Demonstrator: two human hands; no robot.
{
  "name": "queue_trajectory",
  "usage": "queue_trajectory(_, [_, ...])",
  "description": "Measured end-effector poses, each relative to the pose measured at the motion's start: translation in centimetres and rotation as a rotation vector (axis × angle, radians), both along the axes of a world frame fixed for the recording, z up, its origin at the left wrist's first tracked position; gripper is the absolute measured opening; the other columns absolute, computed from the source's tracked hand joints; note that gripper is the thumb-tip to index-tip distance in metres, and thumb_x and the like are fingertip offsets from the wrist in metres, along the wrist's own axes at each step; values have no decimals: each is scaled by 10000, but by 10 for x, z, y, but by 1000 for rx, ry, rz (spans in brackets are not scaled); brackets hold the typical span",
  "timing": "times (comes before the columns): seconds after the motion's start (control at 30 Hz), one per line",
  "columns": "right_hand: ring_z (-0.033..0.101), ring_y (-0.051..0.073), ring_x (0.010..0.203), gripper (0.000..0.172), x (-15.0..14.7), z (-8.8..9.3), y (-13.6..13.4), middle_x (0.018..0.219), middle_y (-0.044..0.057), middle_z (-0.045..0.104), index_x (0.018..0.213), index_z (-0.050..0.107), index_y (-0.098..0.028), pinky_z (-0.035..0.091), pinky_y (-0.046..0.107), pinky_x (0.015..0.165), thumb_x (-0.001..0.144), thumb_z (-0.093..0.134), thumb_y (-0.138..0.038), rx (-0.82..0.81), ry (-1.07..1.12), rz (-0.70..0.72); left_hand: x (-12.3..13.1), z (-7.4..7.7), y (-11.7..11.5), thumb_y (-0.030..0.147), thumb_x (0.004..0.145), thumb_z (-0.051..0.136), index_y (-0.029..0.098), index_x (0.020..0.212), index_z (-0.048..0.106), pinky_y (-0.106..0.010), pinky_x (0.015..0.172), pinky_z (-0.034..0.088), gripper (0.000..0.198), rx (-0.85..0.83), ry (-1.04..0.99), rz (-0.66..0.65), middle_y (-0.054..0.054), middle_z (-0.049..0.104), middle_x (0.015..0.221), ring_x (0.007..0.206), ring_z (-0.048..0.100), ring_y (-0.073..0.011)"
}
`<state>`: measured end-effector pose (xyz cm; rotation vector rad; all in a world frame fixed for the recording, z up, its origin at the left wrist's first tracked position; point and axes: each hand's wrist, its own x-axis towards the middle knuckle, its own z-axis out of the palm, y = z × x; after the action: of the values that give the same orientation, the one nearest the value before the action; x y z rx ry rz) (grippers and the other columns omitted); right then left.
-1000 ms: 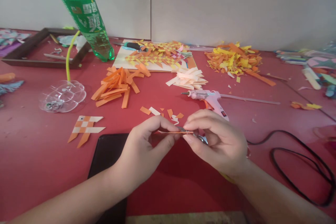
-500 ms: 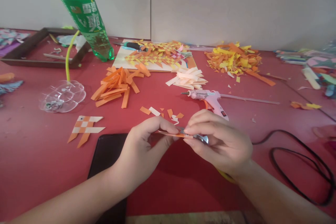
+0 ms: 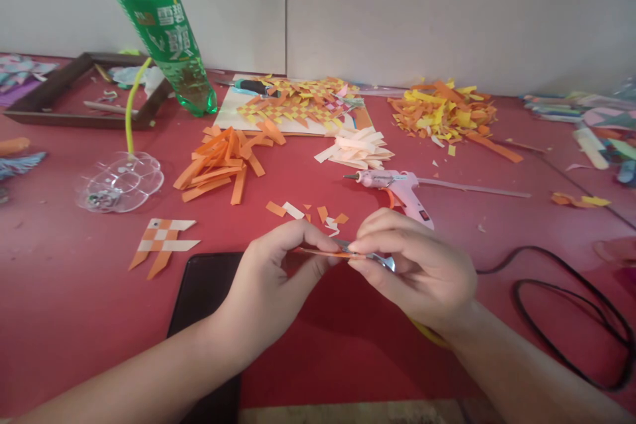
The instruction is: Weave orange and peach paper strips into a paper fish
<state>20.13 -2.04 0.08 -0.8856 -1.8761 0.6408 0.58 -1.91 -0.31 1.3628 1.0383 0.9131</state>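
Over the table, my left hand (image 3: 278, 285) pinches the left end of a thin woven paper piece (image 3: 325, 253), orange on its visible edge and seen nearly edge-on. My right hand (image 3: 417, 271) is closed at the paper's right end, thumb and fingertips meeting on it. A shiny metal part (image 3: 386, 262) shows between the right thumb and fingers, and a yellow loop (image 3: 430, 334) shows below that palm; they look like scissors held in this hand, mostly hidden. Small orange and white paper scraps (image 3: 322, 214) lie just beyond my fingers. A finished-looking checkered paper fish (image 3: 161, 242) lies to the left.
A black phone (image 3: 203, 291) lies under my left forearm. Beyond are orange strips (image 3: 218, 162), pale strips (image 3: 358, 148), a pink glue gun (image 3: 392, 185), a green bottle (image 3: 169, 46), a clear palette (image 3: 124, 182) and a cutting pile (image 3: 442, 112). A black cable (image 3: 521, 305) curls at right.
Hardly anything differs. Both hands keep the same grip on the paper, and the whole view has shifted very slightly.
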Motion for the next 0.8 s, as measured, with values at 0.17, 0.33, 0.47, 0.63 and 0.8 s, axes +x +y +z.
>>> queue_trajectory(0.17, [604,133,708,251,0,0,-1,835,21,630,986,666,-223,512,279,591,812,652,-43,-20,14,12,-1,1,1,179,873,647,244,830,667,-209,761,532,80,-8,18,6,31,714,837,801,663,-107])
queue_trajectory(0.33, [601,123,708,251,0,-1,-2,853,23,625,985,668,-214,496,265,582,812,648,-34,-49,27,12,1,2,1,174,863,653,228,816,657,-195,742,535,72,-2,16,3,30,718,820,781,667,-102])
queue_trajectory(0.47, [602,120,715,238,0,-2,0,851,21,626,972,672,-208,491,262,598,812,648,-34,-57,31,5,2,1,1,135,851,645,220,816,656,-180,727,537,92,11,14,10,31,718,808,763,670,-95])
queue_trajectory(0.63, [599,117,736,249,0,-3,-2,856,18,628,977,671,-208,489,265,624,812,645,-23,-63,35,6,2,1,1,151,852,655,223,813,655,-169,725,536,81,4,9,11,39,718,808,754,666,-85])
queue_trajectory(0.8, [605,134,768,267,-1,-3,3,883,20,628,1013,666,-236,497,285,651,821,658,-52,-79,27,6,0,2,0,159,858,659,223,816,654,-165,728,532,77,-26,-18,12,40,715,810,764,665,-83])
